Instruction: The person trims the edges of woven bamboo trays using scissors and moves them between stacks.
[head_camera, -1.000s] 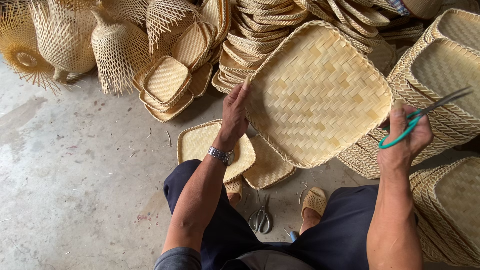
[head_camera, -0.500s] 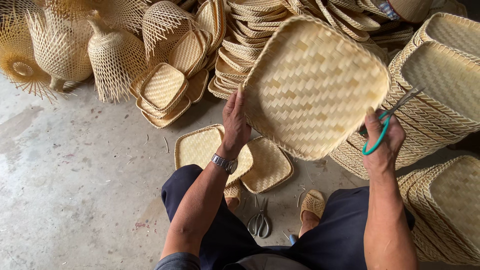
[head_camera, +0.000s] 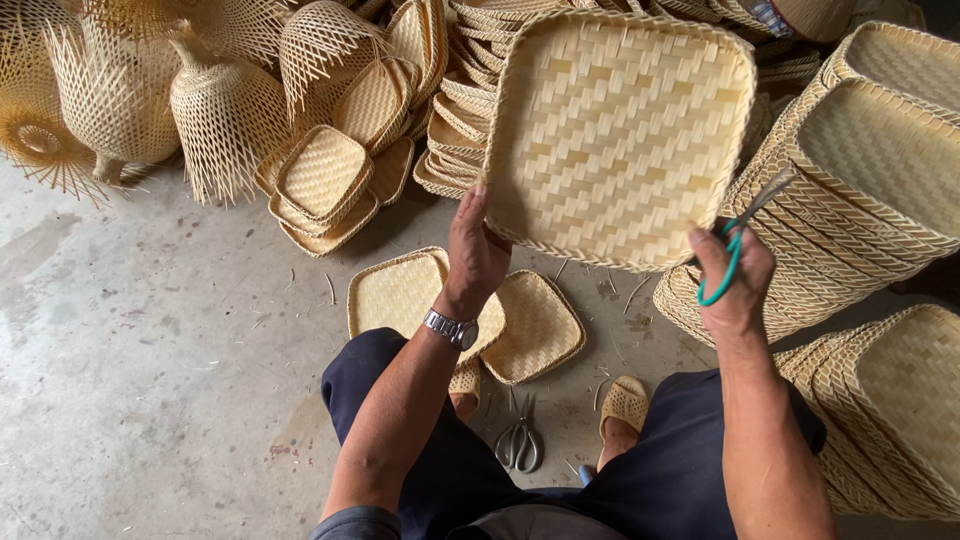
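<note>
Tray: square woven bamboo tray (head_camera: 620, 130), upper centre of frame.
Left hand (head_camera: 475, 255): grasping tray's left edge.
Right hand (head_camera: 735, 285): grip clenched on green-handled scissors (head_camera: 740, 240), touching tray's lower right corner.

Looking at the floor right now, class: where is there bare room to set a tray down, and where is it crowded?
Free: the grey concrete floor left of the flat square woven bamboo trays, below the open-weave bamboo cages. Crowded: the stacked woven baskets at right, and between the feet, where the metal shears lie.
</note>
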